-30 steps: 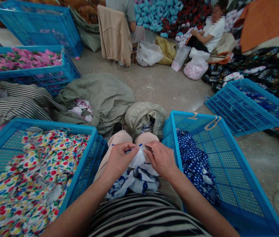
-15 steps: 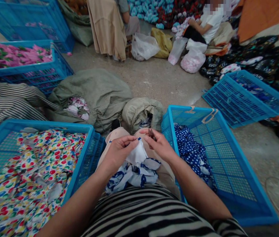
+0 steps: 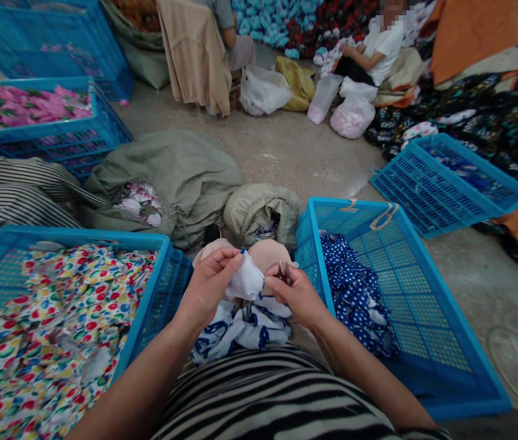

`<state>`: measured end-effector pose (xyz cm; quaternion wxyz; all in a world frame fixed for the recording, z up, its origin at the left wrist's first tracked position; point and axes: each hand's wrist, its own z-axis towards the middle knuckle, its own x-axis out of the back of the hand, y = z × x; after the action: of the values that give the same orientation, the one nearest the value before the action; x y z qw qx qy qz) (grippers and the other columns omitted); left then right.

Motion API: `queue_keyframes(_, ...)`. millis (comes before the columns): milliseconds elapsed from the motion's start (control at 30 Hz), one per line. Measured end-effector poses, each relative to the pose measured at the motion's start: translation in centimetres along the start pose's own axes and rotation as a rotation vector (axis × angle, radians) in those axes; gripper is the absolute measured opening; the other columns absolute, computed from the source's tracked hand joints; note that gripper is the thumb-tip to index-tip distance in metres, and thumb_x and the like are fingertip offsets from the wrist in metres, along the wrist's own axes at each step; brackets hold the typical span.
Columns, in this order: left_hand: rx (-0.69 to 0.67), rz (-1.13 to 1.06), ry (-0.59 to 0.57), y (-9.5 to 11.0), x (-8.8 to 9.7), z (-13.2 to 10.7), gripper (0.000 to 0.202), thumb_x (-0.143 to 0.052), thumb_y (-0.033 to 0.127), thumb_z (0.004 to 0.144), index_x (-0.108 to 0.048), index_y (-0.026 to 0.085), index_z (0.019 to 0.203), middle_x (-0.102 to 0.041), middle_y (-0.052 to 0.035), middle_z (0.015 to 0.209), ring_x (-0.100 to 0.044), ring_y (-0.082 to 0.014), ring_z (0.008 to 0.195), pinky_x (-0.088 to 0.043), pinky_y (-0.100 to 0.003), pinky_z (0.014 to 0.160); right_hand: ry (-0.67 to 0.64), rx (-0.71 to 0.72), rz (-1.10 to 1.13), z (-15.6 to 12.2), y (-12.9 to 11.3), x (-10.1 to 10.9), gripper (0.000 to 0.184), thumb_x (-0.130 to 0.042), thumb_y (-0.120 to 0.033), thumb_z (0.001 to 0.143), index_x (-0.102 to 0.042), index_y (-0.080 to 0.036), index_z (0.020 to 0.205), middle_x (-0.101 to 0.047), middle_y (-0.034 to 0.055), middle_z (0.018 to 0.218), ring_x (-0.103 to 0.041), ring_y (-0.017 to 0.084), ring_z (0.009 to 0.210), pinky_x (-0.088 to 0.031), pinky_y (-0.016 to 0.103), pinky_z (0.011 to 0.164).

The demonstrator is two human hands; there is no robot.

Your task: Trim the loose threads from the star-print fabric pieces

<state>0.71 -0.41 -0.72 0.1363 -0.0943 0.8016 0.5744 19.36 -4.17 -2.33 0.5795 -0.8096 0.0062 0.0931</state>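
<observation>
A small white fabric piece (image 3: 246, 280) with dark blue edging is stretched between my two hands above my lap. My left hand (image 3: 207, 280) pinches its upper left corner between thumb and fingers. At its lower right edge, the thumb and fingers of my right hand (image 3: 294, 294) are closed. Small thread snips (image 3: 284, 273) are held in that same hand, blades pointing up and partly hidden by the fingers. Below, white cloth pieces with a blue pattern (image 3: 245, 327) lie heaped on my lap.
To my left stands a blue crate (image 3: 164, 256) of fruit-coloured print pieces; to my right, a blue crate (image 3: 437, 287) with blue polka-dot cloth. Green-grey sacks (image 3: 186, 177) lie ahead. Two people sit farther off, near plastic bags (image 3: 266, 91) and cloth heaps.
My right hand has come down to the white piece's lower right edge, and the piece is now spread wider. My left hand has shifted slightly left and up with its corner.
</observation>
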Motion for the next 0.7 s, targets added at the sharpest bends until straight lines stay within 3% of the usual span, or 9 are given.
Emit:
queue_keyframes(133, -0.211, 0.231, -0.1, -0.2, 0.9, -0.2, 0.025, -0.084, 0.032, 0.073, -0.069, 0.016, 0.085, -0.07, -0.0014, 0.079, -0.064, -0.0132, 0.071, -0.051, -0.023, 0.067, 0.042, 0.02, 0.026, 0.5, -0.3, -0.2, 0.041, -0.082, -0.052, 0.074, -0.062, -0.016, 0.079, -0.045, -0.0052, 0.062, -0.032, 0.005, 0.049, -0.021, 0.022, 0.045)
queue_keyframes(233, -0.59, 0.565, -0.058, -0.3, 1.4, -0.7, 0.004, -0.071, 0.016, 0.079, -0.069, 0.019, 0.078, -0.069, 0.0017, 0.077, -0.064, -0.0126, 0.075, -0.05, -0.027, 0.08, 0.108, -0.029, 0.141, 1.0, -0.2, 0.4, 0.049, -0.085, -0.055, 0.068, -0.055, -0.018, 0.078, -0.035, -0.0083, 0.058, -0.024, 0.005, 0.048, -0.018, 0.021, 0.045)
queue_keyframes(300, -0.866, 0.751, -0.023, -0.3, 1.5, -1.0, 0.016, -0.062, 0.005, 0.081, -0.067, 0.02, 0.079, -0.066, 0.0044, 0.075, -0.062, -0.0107, 0.074, -0.047, -0.031, 0.094, 0.138, -0.053, 0.174, 1.2, -0.1, 1.1, 0.054, -0.085, -0.059, 0.065, -0.052, -0.019, 0.078, -0.033, -0.0087, 0.06, -0.021, 0.005, 0.049, -0.017, 0.021, 0.045)
queue_keyframes(400, -1.141, 0.925, -0.012, 0.1, 1.4, -1.5, 0.023, -0.056, -0.002, 0.083, -0.063, 0.02, 0.082, -0.061, 0.0058, 0.072, -0.058, -0.0094, 0.068, -0.042, -0.037, 0.105, 0.147, 0.054, -0.128, 1.3, -0.1, 2.6, 0.049, -0.069, -0.066, 0.08, -0.059, -0.018, 0.084, -0.048, -0.0021, 0.069, -0.036, 0.009, 0.055, -0.029, 0.023, 0.049)
queue_keyframes(467, -1.225, 0.975, -0.011, 0.3, 1.3, -1.6, 0.022, -0.058, -0.003, 0.086, -0.06, 0.019, 0.083, -0.06, 0.0052, 0.071, -0.057, -0.0098, 0.068, -0.041, -0.038, 0.105, 0.149, 0.176, -0.406, 0.9, -0.1, 3.3, 0.048, -0.049, -0.063, 0.096, -0.064, -0.018, 0.095, -0.061, 0.0045, 0.084, -0.052, 0.014, 0.071, -0.041, 0.027, 0.062)
queue_keyframes(533, -1.268, 0.984, -0.013, 0.4, 1.1, -1.8, 0.022, -0.061, -0.002, 0.087, -0.06, 0.019, 0.084, -0.06, 0.005, 0.071, -0.057, -0.0101, 0.067, -0.04, -0.04, 0.104, 0.136, 0.24, -0.566, 0.4, -0.3, 3.4, 0.046, -0.035, -0.055, 0.104, -0.062, -0.019, 0.111, -0.066, 0.0062, 0.093, -0.058, 0.018, 0.085, -0.045, 0.031, 0.075)
queue_keyframes(600, -1.298, 0.972, -0.009, 0.5, 1.0, -1.8, 0.021, -0.063, -0.001, 0.087, -0.061, 0.02, 0.084, -0.061, 0.0049, 0.071, -0.058, -0.0101, 0.067, -0.038, -0.04, 0.104, 0.122, 0.254, -0.605, -0.2, -0.5, 3.0, 0.04, -0.033, -0.048, 0.106, -0.057, -0.019, 0.119, -0.066, 0.005, 0.093, -0.06, 0.018, 0.088, -0.045, 0.032, 0.08)
queue_keyframes(700, -1.309, 0.955, -0.017, 0.4, 1.0, -1.9, 0.019, -0.064, 0.001, 0.088, -0.062, 0.02, 0.086, -0.062, 0.0042, 0.072, -0.059, -0.0102, 0.068, -0.037, -0.041, 0.105, 0.125, 0.331, -0.66, -0.6, -0.9, 2.0, 0.03, -0.04, -0.044, 0.105, -0.055, -0.018, 0.113, -0.064, 0.0045, 0.096, -0.06, 0.017, 0.087, -0.045, 0.032, 0.08)
